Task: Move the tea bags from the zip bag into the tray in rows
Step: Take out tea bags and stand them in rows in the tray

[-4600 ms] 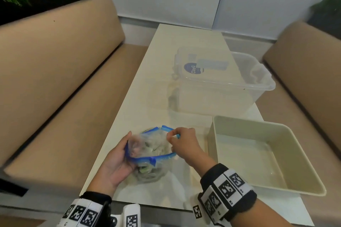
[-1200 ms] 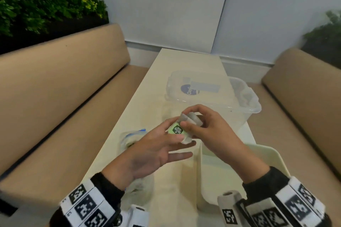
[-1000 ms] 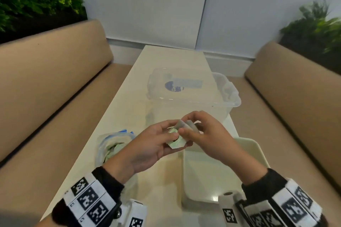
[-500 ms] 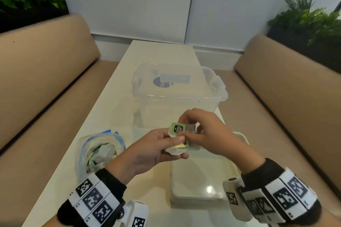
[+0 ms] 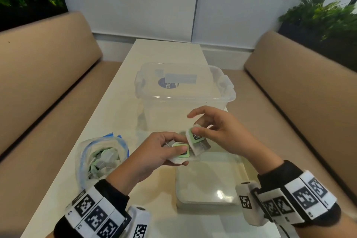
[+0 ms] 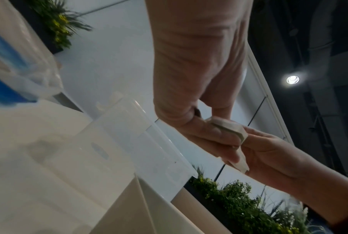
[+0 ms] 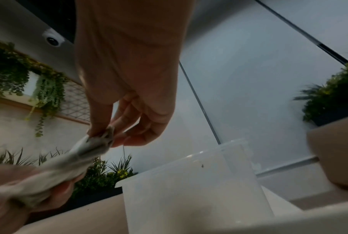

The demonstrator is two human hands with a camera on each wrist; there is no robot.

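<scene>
A clear zip bag [image 5: 102, 158] with a blue seal stands open at the table's left, with several tea bags inside. Just right of it my left hand [image 5: 179, 155] grips a small stack of tea bags [image 5: 180, 151], thumb on a green tag. My right hand [image 5: 199, 131] pinches a single tea bag [image 5: 198, 141] by its top, touching the stack's right side. Both hands hover over the far left corner of the cream tray [image 5: 239, 162], whose floor is bare. In the right wrist view the pinched tea bag [image 7: 97, 142] hangs from thumb and fingers.
A clear lidded plastic box [image 5: 183, 92] stands just beyond the hands on the pale table [image 5: 119, 106]. Tan benches [image 5: 48, 75] run along both sides. Plants [image 5: 320, 15] sit behind the backrests.
The hands held the tea bags together as one stack; now my right hand has drawn one bag off to the right. Both hands stay above the tray's far left corner.
</scene>
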